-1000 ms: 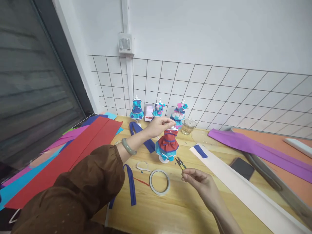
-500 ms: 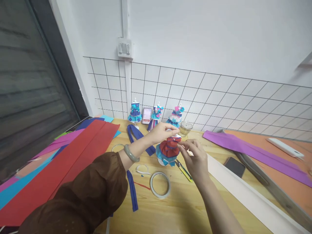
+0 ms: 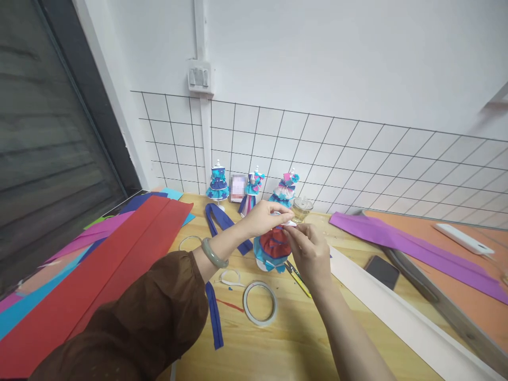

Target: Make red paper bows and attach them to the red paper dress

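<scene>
A small dress form in a ruffled dress of red and light blue crepe paper (image 3: 273, 244) stands on the table in front of me. My left hand (image 3: 269, 217) is closed, thumb and fingers pinching the top of the form. My right hand (image 3: 310, 251) is pinched against the upper right of the dress, just below the left fingertips. What lies between the right fingertips is too small and hidden to make out. A bit of the form's white upper body shows between my hands. Behind the right hand, a yellow cutter (image 3: 299, 280) lies beside dark-handled snips.
Three dressed forms (image 3: 218, 182) and a glass cup (image 3: 302, 208) stand at the back. A tape roll (image 3: 260, 321) and blue paper strips (image 3: 215, 317) lie nearer. Red paper (image 3: 130, 254) covers the left; white paper (image 3: 381, 296), a phone (image 3: 381, 271) and purple paper (image 3: 408, 248) lie right.
My right hand has moved up and left along the dress, its fingertips now closer to the left ones. The left hand stays at the form's top. The view has shifted slightly.
</scene>
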The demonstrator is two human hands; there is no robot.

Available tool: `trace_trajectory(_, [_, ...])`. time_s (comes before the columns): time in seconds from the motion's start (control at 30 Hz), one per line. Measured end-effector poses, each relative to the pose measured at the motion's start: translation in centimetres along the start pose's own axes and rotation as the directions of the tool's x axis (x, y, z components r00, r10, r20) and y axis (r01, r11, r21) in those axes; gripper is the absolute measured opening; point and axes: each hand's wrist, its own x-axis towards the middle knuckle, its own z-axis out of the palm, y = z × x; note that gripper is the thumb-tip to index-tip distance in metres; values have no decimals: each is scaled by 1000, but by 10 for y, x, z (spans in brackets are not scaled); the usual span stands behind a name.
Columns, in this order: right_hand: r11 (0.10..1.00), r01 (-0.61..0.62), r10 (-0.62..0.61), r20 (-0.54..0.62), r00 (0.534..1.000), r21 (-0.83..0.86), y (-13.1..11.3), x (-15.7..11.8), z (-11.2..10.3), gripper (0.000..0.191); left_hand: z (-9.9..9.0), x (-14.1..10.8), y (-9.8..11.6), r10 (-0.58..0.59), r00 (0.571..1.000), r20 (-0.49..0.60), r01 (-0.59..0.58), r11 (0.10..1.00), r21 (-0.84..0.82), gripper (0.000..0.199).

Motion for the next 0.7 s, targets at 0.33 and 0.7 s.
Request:
trace_trajectory(0.33, [996,70,-70,8,998,-53,10,-6,7,29,-2,2,-4,-2,1000,-6,2,1000,0,26])
trace_trajectory(0.7, [979,131,-139,-41,989,-154,14,-6,10,28,-6,-1,-2,-24,1000,6,24,1000,14,26])
